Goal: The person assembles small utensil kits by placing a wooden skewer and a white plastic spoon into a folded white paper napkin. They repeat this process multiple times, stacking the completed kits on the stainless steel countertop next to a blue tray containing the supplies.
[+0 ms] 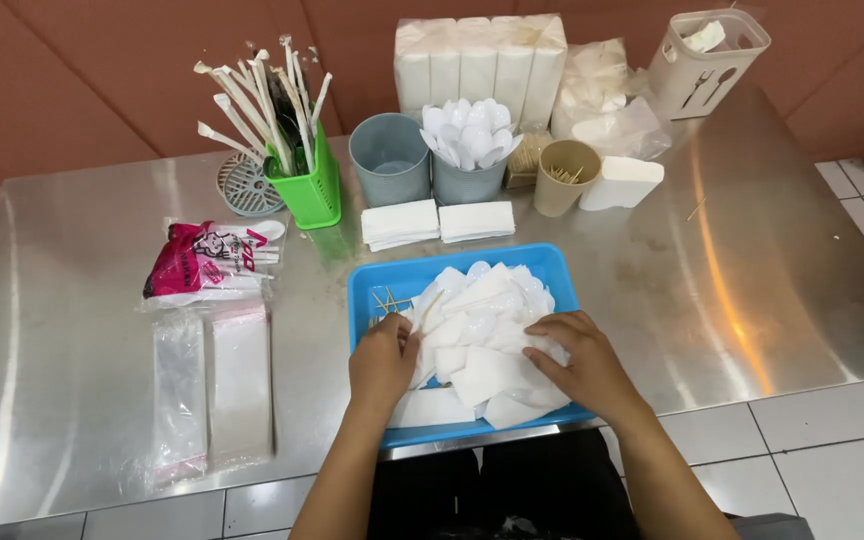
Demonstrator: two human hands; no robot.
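A blue tray [372, 282] sits at the near edge of a steel table and holds a heap of white napkins [482, 330], clear plastic spoons and a few toothpicks [388, 300]. My left hand [382, 362] rests on the left side of the heap, fingers curled onto a napkin and a thin wooden stick. My right hand [580, 360] lies on the right side of the heap, fingers pressing a folded napkin. What lies under both palms is hidden.
Behind the tray lie two folded napkin stacks [437, 222], a grey cup [389, 158], a cup of white spoons [468, 150], a toothpick holder [564, 176], a green holder of wrapped straws [302, 165] and tissue packs [480, 58]. Clear plastic bags [210, 385] lie at left.
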